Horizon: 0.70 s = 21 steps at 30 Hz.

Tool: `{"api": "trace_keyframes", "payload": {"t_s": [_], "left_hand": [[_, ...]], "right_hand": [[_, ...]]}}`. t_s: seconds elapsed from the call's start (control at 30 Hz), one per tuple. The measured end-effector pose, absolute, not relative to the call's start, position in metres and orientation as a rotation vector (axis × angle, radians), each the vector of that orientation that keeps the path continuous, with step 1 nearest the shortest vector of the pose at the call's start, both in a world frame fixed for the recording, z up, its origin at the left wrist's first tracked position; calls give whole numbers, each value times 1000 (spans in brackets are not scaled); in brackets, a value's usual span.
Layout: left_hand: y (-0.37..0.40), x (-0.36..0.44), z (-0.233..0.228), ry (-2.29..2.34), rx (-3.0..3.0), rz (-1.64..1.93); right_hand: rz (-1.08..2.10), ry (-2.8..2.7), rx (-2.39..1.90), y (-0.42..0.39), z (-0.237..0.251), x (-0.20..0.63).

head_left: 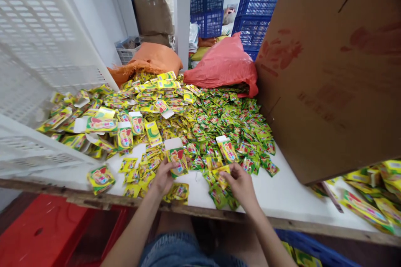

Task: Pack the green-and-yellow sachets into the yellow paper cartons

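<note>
In my left hand (165, 176) is a small candy box (177, 156), yellow and green with a fruit print, its white top flap standing up. My right hand (240, 184) pinches a yellow candy packet (223, 175) over a few green packets (218, 196) near the table's front edge. Just beyond that hand lies another flapped box (227, 149). Green packets (232, 117) are heaped at the middle right, yellow packets (150, 160) to the left of them. Candy boxes (125, 135), several with flaps up, pile up at the left.
An orange sack (156, 56) and a red sack (224, 64) spill packets at the back. A large cardboard box (332, 75) leans in on the right. A white crate (50, 50) borders the left. Below the wooden table edge (200, 212) are a red stool (40, 229) and a blue crate (313, 246).
</note>
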<state>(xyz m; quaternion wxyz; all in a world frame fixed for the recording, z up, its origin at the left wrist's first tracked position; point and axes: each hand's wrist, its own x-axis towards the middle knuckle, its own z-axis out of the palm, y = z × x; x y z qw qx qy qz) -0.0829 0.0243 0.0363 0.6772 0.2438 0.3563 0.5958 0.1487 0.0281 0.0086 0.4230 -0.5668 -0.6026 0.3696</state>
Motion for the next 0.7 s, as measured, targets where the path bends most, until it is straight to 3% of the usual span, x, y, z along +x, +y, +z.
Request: {"api": "trace_keyframes", "payload": {"t_s": [0.4, 0.7], "left_hand": [[3, -60, 38, 887, 672, 1088], [-11, -36, 20, 921, 852, 899]], "right_hand": [[1191, -1349, -1332, 26, 3, 139], [1341, -1531, -1228, 14, 31, 152]]}}
